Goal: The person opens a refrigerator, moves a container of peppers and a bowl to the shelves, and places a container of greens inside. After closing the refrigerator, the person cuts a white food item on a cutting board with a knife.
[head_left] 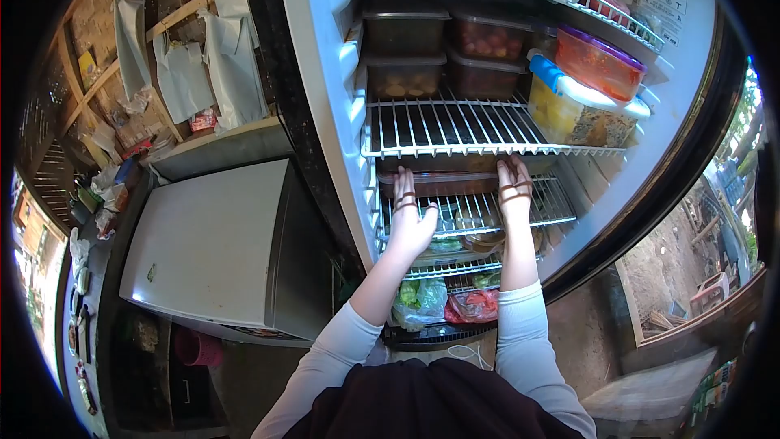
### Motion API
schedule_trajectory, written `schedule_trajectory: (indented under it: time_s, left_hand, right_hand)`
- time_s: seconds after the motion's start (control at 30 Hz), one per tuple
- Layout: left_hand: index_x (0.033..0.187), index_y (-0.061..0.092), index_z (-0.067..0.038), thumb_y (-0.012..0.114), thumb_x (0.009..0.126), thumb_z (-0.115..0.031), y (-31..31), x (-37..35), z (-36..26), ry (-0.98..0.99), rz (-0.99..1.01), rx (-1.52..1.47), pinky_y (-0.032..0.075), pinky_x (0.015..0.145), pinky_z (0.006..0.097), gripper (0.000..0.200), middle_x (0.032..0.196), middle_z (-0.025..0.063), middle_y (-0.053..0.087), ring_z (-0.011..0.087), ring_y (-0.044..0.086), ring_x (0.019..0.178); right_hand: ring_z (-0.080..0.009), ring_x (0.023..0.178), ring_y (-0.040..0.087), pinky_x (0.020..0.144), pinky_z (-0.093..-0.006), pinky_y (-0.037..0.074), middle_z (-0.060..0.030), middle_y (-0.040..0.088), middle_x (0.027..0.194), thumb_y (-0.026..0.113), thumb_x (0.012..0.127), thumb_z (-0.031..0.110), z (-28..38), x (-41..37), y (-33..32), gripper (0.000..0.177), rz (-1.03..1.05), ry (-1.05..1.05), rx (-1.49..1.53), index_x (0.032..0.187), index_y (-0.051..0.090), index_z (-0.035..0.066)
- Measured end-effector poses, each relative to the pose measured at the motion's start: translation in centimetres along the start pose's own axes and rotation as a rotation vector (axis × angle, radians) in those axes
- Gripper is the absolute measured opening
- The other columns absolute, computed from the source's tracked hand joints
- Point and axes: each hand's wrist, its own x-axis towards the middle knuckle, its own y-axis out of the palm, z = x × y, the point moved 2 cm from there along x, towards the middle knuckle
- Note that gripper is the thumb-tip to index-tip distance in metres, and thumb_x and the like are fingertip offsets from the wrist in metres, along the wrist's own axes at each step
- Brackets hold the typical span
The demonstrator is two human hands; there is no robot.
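Note:
A flat plastic food container (455,185) with a clear lid lies on a wire shelf inside the open refrigerator, below the middle rack. My left hand (413,210) is at its left end, fingers stretched forward against it and thumb apart. At the other end, my right hand (514,187) has its fingers extended along the container's side. The fingertips reach under the rack above, so the exact contact there is partly hidden. Beneath this shelf sit more covered containers (445,245), partly blocked from view by the wires and my hands.
Stacked lidded tubs (406,77) stand on the middle rack (455,134). A purple-lidded orange container (600,63) rests on a blue-clipped box (581,110) at right. Bagged greens (420,302) and a red bag (473,306) lie low down. A white appliance (207,244) stands left.

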Motion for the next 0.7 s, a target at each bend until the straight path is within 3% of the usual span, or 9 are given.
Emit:
schedule_trajectory:
  time_s: [0.17, 0.27, 0.3, 0.37, 0.5, 0.63, 0.7]
  left_hand:
    - [0.145, 0.015, 0.002, 0.056, 0.082, -0.009, 0.8, -1.2, -2.0, 0.005, 0.03, -0.109, 0.017, 0.114, 0.0366, 0.077, 0.151, 0.025, 0.013, 0.0361, 0.016, 0.141]
    - [0.145, 0.02, -0.001, 0.057, 0.084, -0.009, 0.2, -2.5, -3.6, -0.221, 0.165, -0.327, 0.033, 0.105, 0.0363, 0.073, 0.152, 0.0206, 0.019, 0.0314, 0.028, 0.138]
    - [0.145, 0.02, -0.001, 0.057, 0.084, -0.009, 0.5, -3.0, -3.3, -0.221, 0.166, -0.325, 0.033, 0.105, 0.0363, 0.073, 0.152, 0.0206, 0.019, 0.0314, 0.028, 0.138]
    - [0.145, 0.025, -0.005, 0.058, 0.085, -0.009, 1.0, -4.1, -2.3, -0.134, 0.082, -0.384, 0.038, 0.101, 0.0371, 0.068, 0.15, 0.0183, 0.026, 0.0277, 0.035, 0.134]
    - [0.144, 0.03, -0.005, 0.055, 0.088, -0.005, -2.0, -5.1, -5.1, -0.168, 0.128, -0.458, 0.034, 0.103, 0.0329, 0.061, 0.144, 0.0119, 0.038, 0.0222, 0.036, 0.133]
    - [0.14, 0.035, -0.002, 0.05, 0.089, 0.002, -4.3, -6.6, -6.6, -0.097, 0.261, -0.643, 0.035, 0.103, 0.0316, 0.054, 0.141, 0.0124, 0.042, 0.0208, 0.04, 0.13]
    - [0.139, 0.036, 0.0, 0.048, 0.089, 0.003, -5.4, -7.7, -7.0, -0.092, 0.419, -0.871, 0.036, 0.103, 0.0321, 0.052, 0.137, 0.014, 0.046, 0.0213, 0.046, 0.124]
  right_hand:
    - [-0.0279, 0.126, 0.044, 0.105, -0.0336, 0.035, -0.0231, 0.045, 0.134, 0.058, 0.091, 0.009, 1.7, -1.5, 0.4, 0.05, 0.017, 0.001, 0.025, 0.133, 0.037, -0.008]
    - [-0.0267, 0.123, 0.048, 0.104, -0.034, 0.037, -0.0201, 0.048, 0.133, 0.053, 0.092, 0.005, 4.4, -3.5, 0.5, 0.041, -0.059, -0.006, -0.046, 0.13, 0.042, -0.007]
    - [-0.0267, 0.123, 0.048, 0.104, -0.034, 0.037, -0.0201, 0.048, 0.133, 0.053, 0.092, 0.005, 5.5, -4.3, 0.4, 0.041, -0.06, -0.006, -0.045, 0.13, 0.042, -0.007]
    - [-0.0245, 0.118, 0.052, 0.101, -0.0329, 0.04, -0.0187, 0.053, 0.127, 0.053, 0.092, 0.004, 7.0, -5.7, 0.0, 0.034, -0.068, -0.038, 0.015, 0.125, 0.048, -0.006]
    - [-0.0192, 0.106, 0.059, 0.094, -0.0304, 0.045, -0.0149, 0.059, 0.117, 0.049, 0.092, 0.0, 11.7, -8.7, -0.5, 0.026, -0.086, -0.105, 0.169, 0.117, 0.054, -0.004]
    - [-0.018, 0.094, 0.061, 0.087, -0.0291, 0.048, -0.0142, 0.061, 0.109, 0.048, 0.092, 0.0, 15.4, -11.9, -2.5, 0.025, -0.095, -0.201, 0.288, 0.116, 0.053, -0.004]
    - [-0.0163, 0.082, 0.059, 0.079, -0.0283, 0.049, -0.0116, 0.061, 0.098, 0.048, 0.093, 0.004, 17.3, -14.1, -3.0, 0.02, -0.14, -0.213, 0.23, 0.111, 0.054, -0.003]
